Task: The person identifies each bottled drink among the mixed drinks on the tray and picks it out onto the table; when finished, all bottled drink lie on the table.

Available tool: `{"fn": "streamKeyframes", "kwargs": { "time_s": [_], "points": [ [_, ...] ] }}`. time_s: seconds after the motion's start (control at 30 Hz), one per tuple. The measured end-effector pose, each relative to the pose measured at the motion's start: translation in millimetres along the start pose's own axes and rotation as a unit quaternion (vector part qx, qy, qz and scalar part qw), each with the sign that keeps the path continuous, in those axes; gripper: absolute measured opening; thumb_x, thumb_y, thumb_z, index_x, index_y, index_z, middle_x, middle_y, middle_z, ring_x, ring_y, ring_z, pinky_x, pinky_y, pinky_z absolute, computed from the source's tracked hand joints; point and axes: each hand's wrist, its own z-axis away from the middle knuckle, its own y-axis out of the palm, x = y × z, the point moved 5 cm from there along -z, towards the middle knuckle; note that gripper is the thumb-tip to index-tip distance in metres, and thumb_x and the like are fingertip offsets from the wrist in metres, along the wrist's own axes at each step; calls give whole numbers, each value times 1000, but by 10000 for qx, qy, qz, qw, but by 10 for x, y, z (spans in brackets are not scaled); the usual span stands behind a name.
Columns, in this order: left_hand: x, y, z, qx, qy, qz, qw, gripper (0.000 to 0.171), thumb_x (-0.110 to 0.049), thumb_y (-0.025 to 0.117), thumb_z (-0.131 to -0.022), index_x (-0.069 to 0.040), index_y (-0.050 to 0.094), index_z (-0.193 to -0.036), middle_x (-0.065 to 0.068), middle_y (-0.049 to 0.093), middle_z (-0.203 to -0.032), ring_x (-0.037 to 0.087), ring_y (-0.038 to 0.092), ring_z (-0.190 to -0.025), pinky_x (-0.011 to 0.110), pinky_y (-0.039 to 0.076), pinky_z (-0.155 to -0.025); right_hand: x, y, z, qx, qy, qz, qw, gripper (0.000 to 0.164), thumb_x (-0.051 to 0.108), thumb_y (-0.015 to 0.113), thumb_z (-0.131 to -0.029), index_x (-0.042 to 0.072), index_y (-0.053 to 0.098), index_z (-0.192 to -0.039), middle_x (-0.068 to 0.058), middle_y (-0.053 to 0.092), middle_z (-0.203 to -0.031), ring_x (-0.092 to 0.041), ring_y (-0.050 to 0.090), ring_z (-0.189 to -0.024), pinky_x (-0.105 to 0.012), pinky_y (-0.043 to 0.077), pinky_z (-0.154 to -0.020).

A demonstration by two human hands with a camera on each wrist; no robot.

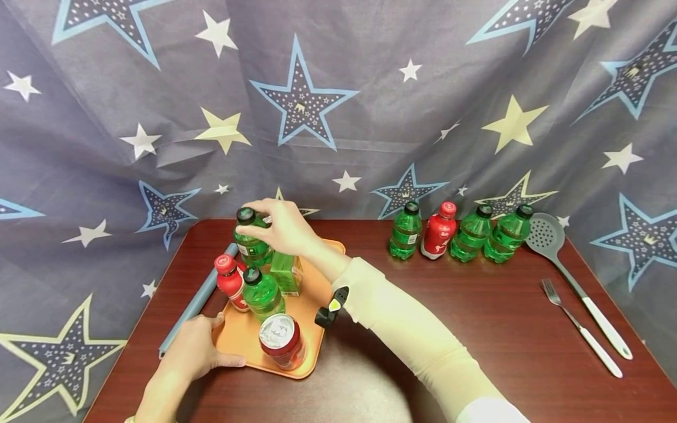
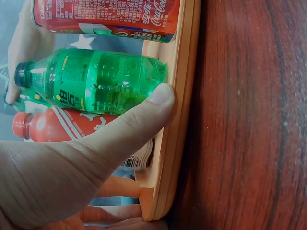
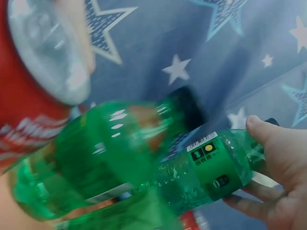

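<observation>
My right hand [image 1: 285, 228] grips a green soda bottle [image 3: 216, 167] round its upper part, thumb on one side and fingers on the other, at the back left of an orange tray [image 1: 240, 335]. My left hand [image 1: 193, 346] holds the tray's front left corner, its thumb along the front rim and its fingers at the left side. On the tray stand a red bottle [image 1: 230, 283], another green soda bottle [image 2: 105, 81], a green carton [image 1: 286, 274] and a red Coca-Cola can [image 1: 285, 346]. Whether the gripped bottle's base touches the tray is hidden.
Left of the tray lies a long grey-blue bar [image 1: 198, 302]. At the back right, several green bottles [image 1: 405, 232] stand in a row with a red bottle [image 1: 439, 232]. A slotted skimmer [image 1: 547, 235] and a fork [image 1: 576, 326] lie at the right. A star-patterned curtain [image 1: 338, 88] hangs behind.
</observation>
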Motion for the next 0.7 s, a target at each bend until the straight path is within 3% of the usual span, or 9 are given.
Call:
{"fn": "streamKeyframes", "kwargs": {
  "time_s": [0.23, 0.4, 0.5, 0.7],
  "points": [
    [17, 11, 14, -22, 40, -18, 10000, 113, -60, 101, -54, 16, 67, -130, 33, 73, -123, 52, 68, -114, 63, 57, -97, 195, -384, 0, -608, -157, -367, 9974, 37, 31, 80, -97, 14, 74, -130, -2, 77, -119, -14, 73, -104, -26, 59, -91],
    [16, 15, 16, -54, 54, -2, 10000, 113, -60, 102, -53, 16, 67, -129, 34, 73, -122, 53, 68, -114, 64, 57, -97, 274, -648, 57, -977, -90, -422, 9943, 38, 30, 80, -97, 14, 75, -131, -2, 78, -121, -14, 76, -102, -24, 59, -90],
    [14, 16, 15, -44, 45, 9, 10000, 114, -60, 101, -53, 16, 67, -130, 34, 73, -123, 53, 68, -114, 64, 57, -97, 289, -784, 115, -1075, 1, -402, 9934, 39, 30, 81, -96, 13, 75, -131, -2, 78, -124, -15, 77, -101, -20, 58, -92],
    [18, 5, 3, 34, -29, 13, 10000, 114, -60, 101, -55, 17, 66, -131, 34, 72, -125, 52, 68, -115, 64, 57, -98, 288, -1017, 246, -1169, -6, -381, 9924, 40, 30, 81, -96, 12, 75, -131, -4, 77, -125, -17, 77, -100, -27, 61, -92]
  ]
}}
